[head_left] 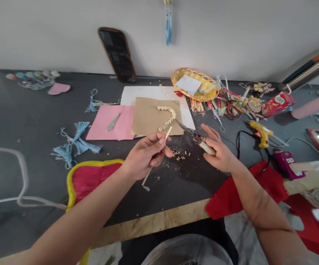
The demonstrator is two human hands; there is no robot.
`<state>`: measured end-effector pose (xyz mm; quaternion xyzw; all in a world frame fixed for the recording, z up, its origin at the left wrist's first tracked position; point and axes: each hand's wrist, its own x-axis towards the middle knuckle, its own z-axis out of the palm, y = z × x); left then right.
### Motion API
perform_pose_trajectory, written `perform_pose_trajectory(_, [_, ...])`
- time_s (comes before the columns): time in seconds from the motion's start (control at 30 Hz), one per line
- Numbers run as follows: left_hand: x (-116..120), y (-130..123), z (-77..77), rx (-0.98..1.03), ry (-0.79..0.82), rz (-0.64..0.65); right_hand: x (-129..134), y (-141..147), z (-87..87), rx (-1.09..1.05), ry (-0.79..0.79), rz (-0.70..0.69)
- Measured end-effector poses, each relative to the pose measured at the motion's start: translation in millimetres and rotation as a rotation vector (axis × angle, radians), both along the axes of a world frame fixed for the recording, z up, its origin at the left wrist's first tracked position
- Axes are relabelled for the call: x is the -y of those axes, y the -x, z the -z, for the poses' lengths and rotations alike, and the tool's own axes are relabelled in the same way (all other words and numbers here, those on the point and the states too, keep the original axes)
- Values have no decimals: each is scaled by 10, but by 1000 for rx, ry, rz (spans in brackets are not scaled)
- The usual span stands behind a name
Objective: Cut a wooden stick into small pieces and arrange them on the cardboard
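A thin pale stick (168, 134) is pinched in my left hand (148, 152), its upper end sticking out past the thumb and its lower end hanging below the palm. My right hand (217, 149) grips a pair of pruning shears (206, 147) by the pale handle, with the dark blades pointing left, apart from the stick. Small cut pieces (179, 155) lie scattered on the dark table between my hands. Behind them, a curved row of cream-coloured little pieces (172, 114) rests on a brown paper sheet (145, 116).
Pink paper (101, 123) and blue tassels (78, 138) lie to the left. A wicker basket (176, 75) stands at the back, near scissors (232, 108). On the right are a yellow glue gun (261, 134), a purple plug box (286, 163) and red cloth (225, 197). A phone (118, 55) leans on the wall.
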<state>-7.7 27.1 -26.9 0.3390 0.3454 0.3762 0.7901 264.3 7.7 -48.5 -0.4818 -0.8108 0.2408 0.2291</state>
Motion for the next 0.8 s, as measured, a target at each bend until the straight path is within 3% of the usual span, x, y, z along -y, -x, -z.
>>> perform_pose_trajectory(0.27, [-7, -9, 12, -27, -37, -12, 6, 27, -86, -3, 24, -54])
perform_pose_trajectory(0.47, [-18, -12, 3, -27, -49, -62, 8, 21, -78, -32, -26, 22])
perform_pose_trajectory(0.8, [-10, -10, 23, -15, -46, -43, -17, 19, -85, 8, -35, -62])
